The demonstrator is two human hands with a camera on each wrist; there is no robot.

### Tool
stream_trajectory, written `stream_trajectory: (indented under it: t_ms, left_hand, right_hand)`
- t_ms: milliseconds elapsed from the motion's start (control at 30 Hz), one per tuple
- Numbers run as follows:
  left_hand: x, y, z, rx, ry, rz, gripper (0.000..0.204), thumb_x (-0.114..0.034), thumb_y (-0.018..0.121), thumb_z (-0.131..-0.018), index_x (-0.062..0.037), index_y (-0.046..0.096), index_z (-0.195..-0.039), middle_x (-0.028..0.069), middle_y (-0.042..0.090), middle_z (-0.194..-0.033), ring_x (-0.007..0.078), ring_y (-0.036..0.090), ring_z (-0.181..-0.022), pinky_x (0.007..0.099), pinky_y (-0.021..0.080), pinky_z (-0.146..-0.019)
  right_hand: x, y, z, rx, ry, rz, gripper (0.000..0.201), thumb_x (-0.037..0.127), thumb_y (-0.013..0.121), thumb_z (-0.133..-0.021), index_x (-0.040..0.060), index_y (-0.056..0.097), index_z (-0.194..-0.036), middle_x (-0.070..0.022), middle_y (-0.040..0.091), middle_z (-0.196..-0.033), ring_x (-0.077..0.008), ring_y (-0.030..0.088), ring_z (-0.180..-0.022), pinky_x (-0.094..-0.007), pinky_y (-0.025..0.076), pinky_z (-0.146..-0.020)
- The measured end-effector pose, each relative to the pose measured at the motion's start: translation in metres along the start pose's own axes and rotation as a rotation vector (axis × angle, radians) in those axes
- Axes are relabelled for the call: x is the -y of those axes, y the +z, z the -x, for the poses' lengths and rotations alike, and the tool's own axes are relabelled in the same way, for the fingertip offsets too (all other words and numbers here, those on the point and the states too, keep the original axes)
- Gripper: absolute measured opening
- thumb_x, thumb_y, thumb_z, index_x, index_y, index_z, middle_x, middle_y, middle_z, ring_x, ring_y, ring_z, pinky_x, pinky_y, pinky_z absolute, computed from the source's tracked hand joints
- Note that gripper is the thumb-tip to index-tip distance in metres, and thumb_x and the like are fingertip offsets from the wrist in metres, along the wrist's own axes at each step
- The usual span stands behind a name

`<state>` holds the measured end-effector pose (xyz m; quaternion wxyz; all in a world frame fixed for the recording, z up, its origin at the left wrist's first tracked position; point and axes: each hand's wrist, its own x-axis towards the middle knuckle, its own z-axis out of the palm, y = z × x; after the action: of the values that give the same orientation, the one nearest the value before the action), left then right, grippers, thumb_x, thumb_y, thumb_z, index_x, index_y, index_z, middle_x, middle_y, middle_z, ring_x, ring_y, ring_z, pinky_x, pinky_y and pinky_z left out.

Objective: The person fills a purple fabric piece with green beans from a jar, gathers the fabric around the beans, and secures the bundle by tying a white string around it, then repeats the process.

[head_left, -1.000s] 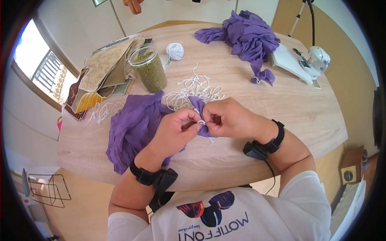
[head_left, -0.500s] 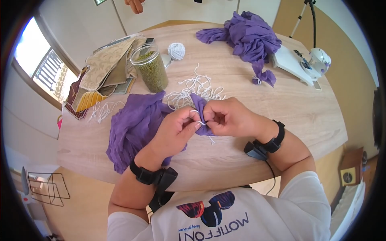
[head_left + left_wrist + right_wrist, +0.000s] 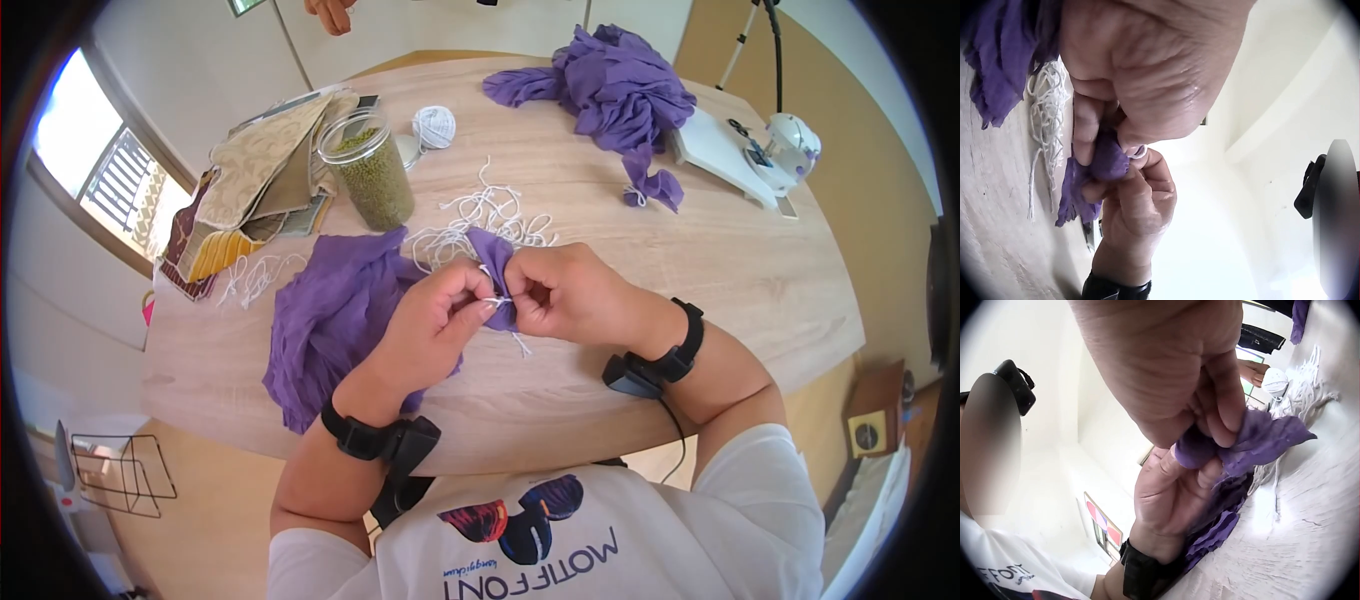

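Note:
Both hands meet over the table at a bunched piece of purple cloth (image 3: 488, 250) with white string (image 3: 497, 300) around it. In the head view my left hand (image 3: 432, 318) pinches the string between thumb and forefinger, close to the cloth. My right hand (image 3: 568, 292) has its fingers curled on the bunch from the other side. In the right wrist view the gathered cloth (image 3: 1194, 448) makes a rounded lump between the two hands. A small white loop (image 3: 1137, 151) shows by the left thumb in the left wrist view. Fingers hide most of the tie.
Beside the left forearm spreads more purple cloth (image 3: 335, 325). Beyond the hands lie loose white strings (image 3: 490, 215), a jar of green beans (image 3: 375, 185) and a ball of string (image 3: 434, 127). Fabric samples (image 3: 255, 180), a purple heap (image 3: 625, 90) and a small sewing machine (image 3: 790, 150) stand farther off.
The string between the hands formed a rounder loop earlier and now runs straighter from the left fingertips to the right. Both hands stay at the same spot on the cloth.

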<state>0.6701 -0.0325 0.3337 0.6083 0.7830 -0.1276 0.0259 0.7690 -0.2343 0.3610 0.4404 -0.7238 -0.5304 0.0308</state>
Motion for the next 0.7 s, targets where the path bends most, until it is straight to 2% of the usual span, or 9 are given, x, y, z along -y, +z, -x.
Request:
stream_trajectory:
  t_ms: [33, 133, 233, 367, 467, 567, 633, 700]
  left_hand:
    - [-0.001, -0.001, 0.000, -0.001, 0.031, -0.014, 0.009, -0.001, 0.057, -0.095, -0.0025, 0.053, -0.103, -0.0014, 0.052, -0.095, 0.0048, 0.050, -0.084, 0.0211, 0.043, -0.074]
    - [-0.004, 0.009, 0.000, -0.093, -0.005, 0.156, 0.006, -0.003, 0.059, -0.093, -0.0038, 0.055, -0.096, -0.0036, 0.050, -0.079, 0.0031, 0.044, -0.068, 0.0201, 0.038, -0.061]
    - [-0.010, 0.003, 0.002, -0.042, -0.103, 0.169, 0.008, -0.003, 0.059, -0.095, -0.0042, 0.054, -0.101, -0.0033, 0.054, -0.089, 0.0033, 0.048, -0.079, 0.0201, 0.041, -0.071]
    - [-0.004, 0.004, -0.002, -0.151, -0.038, 0.225, 0.008, -0.004, 0.061, -0.095, -0.0040, 0.055, -0.101, -0.0029, 0.056, -0.090, 0.0027, 0.048, -0.079, 0.0193, 0.041, -0.069]
    - [-0.002, 0.005, -0.002, -0.200, -0.052, 0.220, 0.009, -0.003, 0.061, -0.095, -0.0035, 0.056, -0.103, -0.0021, 0.057, -0.092, 0.0028, 0.050, -0.081, 0.0195, 0.042, -0.071]
    - [-0.001, 0.007, -0.003, -0.203, -0.039, 0.213, 0.012, -0.001, 0.061, -0.094, -0.0026, 0.055, -0.104, -0.0004, 0.059, -0.096, 0.0042, 0.054, -0.087, 0.0207, 0.045, -0.076]
    - [-0.004, 0.014, -0.004, -0.208, 0.010, 0.256, 0.015, 0.001, 0.061, -0.094, -0.0018, 0.054, -0.106, 0.0010, 0.061, -0.099, 0.0057, 0.057, -0.093, 0.0218, 0.047, -0.080]
    - [-0.002, 0.010, -0.004, -0.196, -0.025, 0.173, 0.018, 0.002, 0.061, -0.093, -0.0009, 0.053, -0.109, 0.0019, 0.062, -0.102, 0.0073, 0.058, -0.097, 0.0228, 0.048, -0.082]
  right_hand:
    - [-0.002, 0.002, 0.000, -0.025, 0.023, -0.050, 0.016, 0.001, 0.069, -0.075, 0.0063, 0.056, -0.080, -0.0081, 0.061, -0.066, -0.0217, 0.060, -0.056, -0.0304, 0.049, -0.055]
    - [0.002, -0.001, -0.001, -0.040, 0.054, -0.102, 0.014, 0.000, 0.068, -0.077, 0.0054, 0.056, -0.081, -0.0066, 0.061, -0.066, -0.0157, 0.060, -0.057, -0.0277, 0.048, -0.055]
    - [-0.001, -0.001, -0.002, -0.056, 0.078, -0.202, 0.014, -0.001, 0.067, -0.077, 0.0049, 0.055, -0.083, -0.0057, 0.061, -0.066, -0.0135, 0.058, -0.058, -0.0269, 0.048, -0.055]
    - [-0.012, 0.001, -0.003, -0.177, 0.205, -0.297, 0.017, -0.001, 0.067, -0.078, 0.0054, 0.055, -0.088, -0.0050, 0.059, -0.073, -0.0114, 0.057, -0.059, -0.0260, 0.046, -0.054]
    - [0.002, -0.010, -0.004, -0.325, -0.045, 0.019, 0.021, 0.000, 0.069, -0.077, 0.0059, 0.056, -0.093, -0.0055, 0.057, -0.080, -0.0133, 0.056, -0.059, -0.0262, 0.046, -0.054]
    - [0.018, -0.005, -0.005, -0.146, -0.168, 0.093, 0.023, 0.001, 0.070, -0.078, 0.0060, 0.059, -0.097, -0.0063, 0.055, -0.084, -0.0173, 0.058, -0.060, -0.0272, 0.047, -0.054]
    - [0.016, 0.002, -0.006, -0.123, -0.152, 0.076, 0.023, 0.000, 0.070, -0.079, 0.0054, 0.060, -0.098, -0.0072, 0.056, -0.083, -0.0206, 0.058, -0.061, -0.0283, 0.049, -0.056]
    - [0.008, 0.004, -0.006, -0.113, -0.146, 0.062, 0.021, -0.001, 0.069, -0.080, 0.0049, 0.060, -0.098, -0.0077, 0.057, -0.082, -0.0215, 0.059, -0.063, -0.0288, 0.050, -0.057]
